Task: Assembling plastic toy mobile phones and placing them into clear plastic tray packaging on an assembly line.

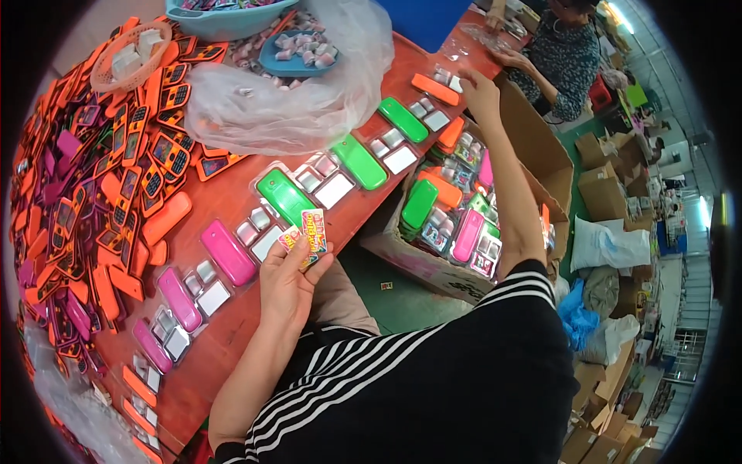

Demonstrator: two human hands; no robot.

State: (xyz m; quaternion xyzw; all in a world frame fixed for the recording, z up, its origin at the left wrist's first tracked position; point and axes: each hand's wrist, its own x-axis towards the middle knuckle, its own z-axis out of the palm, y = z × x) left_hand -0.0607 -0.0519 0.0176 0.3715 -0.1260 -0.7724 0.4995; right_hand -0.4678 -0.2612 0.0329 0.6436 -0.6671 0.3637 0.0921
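My left hand [287,288] is closed on a small stack of colourful printed cards [312,232], held up over the table's front edge. Beneath the cards lie clear blister trays, each with a toy phone cover and small pieces; a green cover [284,196] is closest. My right hand [482,97] reaches to the far end of the row, its fingers bent together at the tray with an orange cover [435,90]. Whatever those fingertips pinch is too small to make out. More trays with green covers [360,162] and pink covers [229,252] line the red table [232,174].
Orange and purple toy phones [124,178] pile up at left, with a pink basket [104,73] on them. A plastic bag [232,116] and blue tray [270,58] lie behind the row. An open carton [433,282] of packs stands at right. A co-worker [568,58] sits beyond.
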